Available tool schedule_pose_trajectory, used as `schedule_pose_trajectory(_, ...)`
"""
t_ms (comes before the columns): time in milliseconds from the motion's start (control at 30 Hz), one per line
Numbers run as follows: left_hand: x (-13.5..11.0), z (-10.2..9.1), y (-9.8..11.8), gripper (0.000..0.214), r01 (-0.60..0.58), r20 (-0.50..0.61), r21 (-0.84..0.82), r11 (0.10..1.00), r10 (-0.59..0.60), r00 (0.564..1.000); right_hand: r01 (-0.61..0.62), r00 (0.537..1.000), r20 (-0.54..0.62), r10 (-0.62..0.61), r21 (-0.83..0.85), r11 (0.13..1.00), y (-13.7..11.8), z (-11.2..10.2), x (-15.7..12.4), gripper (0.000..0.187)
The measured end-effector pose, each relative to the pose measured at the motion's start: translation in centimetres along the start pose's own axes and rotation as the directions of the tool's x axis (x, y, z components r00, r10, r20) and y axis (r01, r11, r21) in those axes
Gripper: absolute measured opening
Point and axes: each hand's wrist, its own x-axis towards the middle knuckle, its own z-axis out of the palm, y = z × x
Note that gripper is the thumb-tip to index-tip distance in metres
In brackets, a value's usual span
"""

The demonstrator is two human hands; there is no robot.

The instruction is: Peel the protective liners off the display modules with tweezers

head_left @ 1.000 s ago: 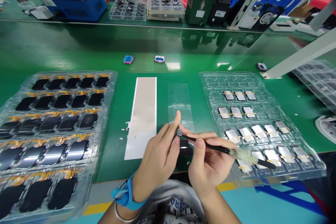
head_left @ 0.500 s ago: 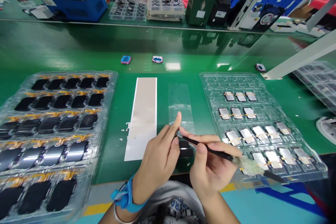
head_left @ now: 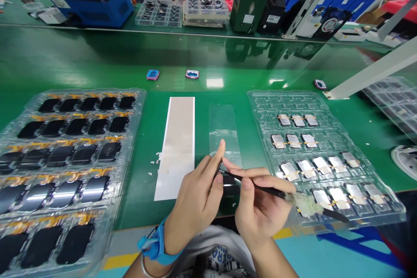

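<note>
My left hand [head_left: 199, 191] is closed, thumb against fingers, on a small dark thin piece [head_left: 218, 167] that my fingers mostly hide. My right hand [head_left: 262, 202] grips a slim black tool [head_left: 272, 190] with cloudy yellowish wrapping on its rear part. The tool's tip reaches the dark piece at my left fingertips. Below my hands a dark rectangular piece [head_left: 230, 185] lies partly hidden on the green mat. A clear film strip [head_left: 222, 124] extends away from it, and a long white-edged beige strip [head_left: 180, 134] lies just left.
At left stands a clear tray [head_left: 140, 108] of black watch screens with orange flex cables. The right-hand clear tray [head_left: 257, 113] holds several silver-backed screens. Small watch cases [head_left: 153, 74] lie farther back. A white post [head_left: 374, 69] rises at right, and a shelf with boxes spans the back.
My right hand and the tool have shifted slightly left and down. The tool's tip has dipped a little at my left fingertips, while my left hand stays nearly still.
</note>
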Motion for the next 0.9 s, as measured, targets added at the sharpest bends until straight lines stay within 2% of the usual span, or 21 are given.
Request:
schedule_pose_trajectory(167, 0.02, -0.02, 0.04, 0.055, -0.014, -0.005, 0.005, 1.000, 0.014, 1.000, -0.012, 1.000, 0.019, 0.013, -0.025, 1.000, -0.10, -0.15, 0.01, 0.022)
schedule_pose_trajectory(367, 0.34, 0.09, -0.03, 0.052, -0.055, -0.051, 0.076, 0.996, 0.059, 0.997, -0.092, 0.995, -0.033, 0.094, 0.064, 0.994, -0.29, -0.36, 0.07, 0.021)
schedule_pose_trajectory(600, 0.29, 0.17, -0.23, 0.055, -0.080, -0.046, 0.106, 0.991, 0.086, 0.995, -0.008, 0.999, 0.043, 0.006, 0.042, 0.999, -0.31, -0.50, -0.22, 0.026)
schedule_pose_trajectory(900, 0.33, 0.07, -0.10, 0.055, -0.059, -0.027, 0.111, 0.992, 0.062, 0.998, 0.011, 1.000, 0.013, -0.011, -0.026, 1.000, -0.17, -0.42, -0.17, 0.025)
